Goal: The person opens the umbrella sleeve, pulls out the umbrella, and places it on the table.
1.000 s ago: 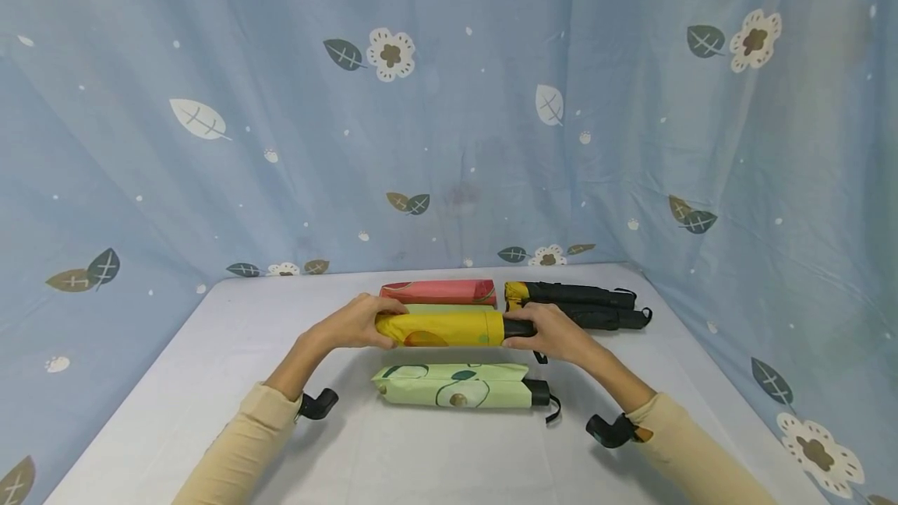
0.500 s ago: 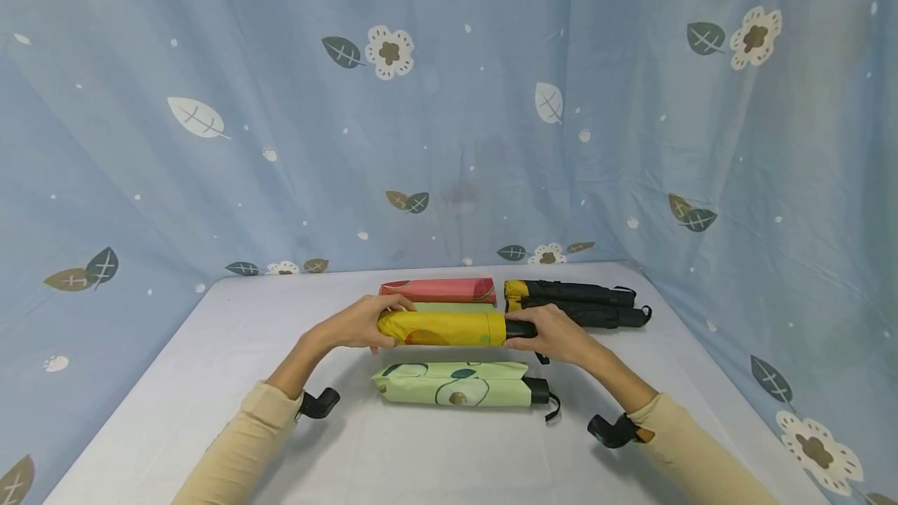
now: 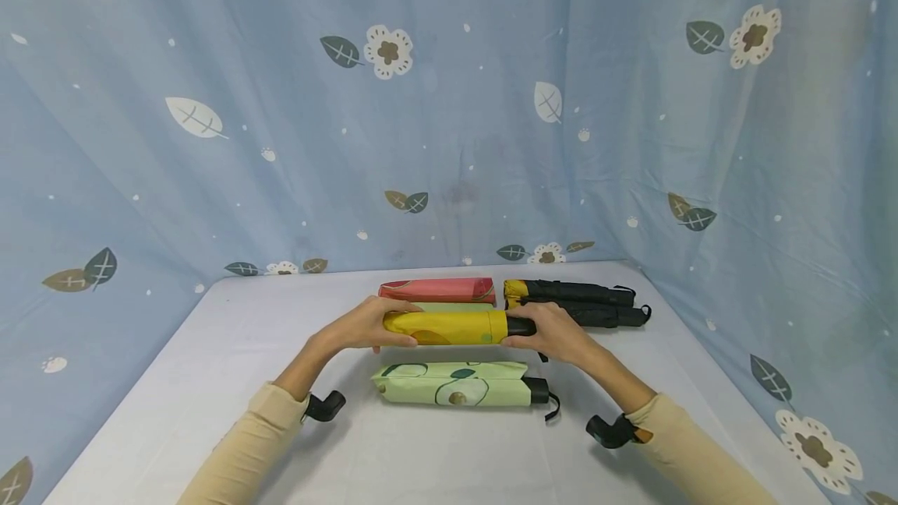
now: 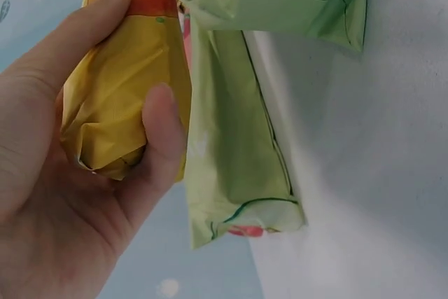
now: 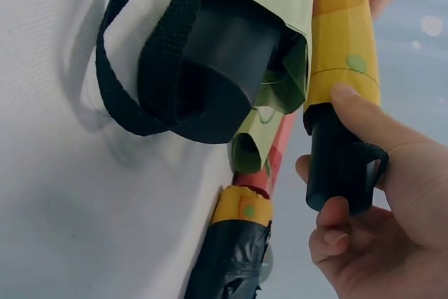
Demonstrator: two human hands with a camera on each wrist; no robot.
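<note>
Yellow umbrella (image 3: 445,326) between both hands, above the green umbrella (image 3: 456,385); table edge (image 3: 210,291) well apart

a pale blue curtain (image 3: 449,139) printed with leaves and flowers hangs around a white table (image 3: 210,380).

Both hands (image 3: 365,326) (image 3: 554,332) grip yellow umbrella (image 3: 445,327) above table (image 3: 210,380).
</note>
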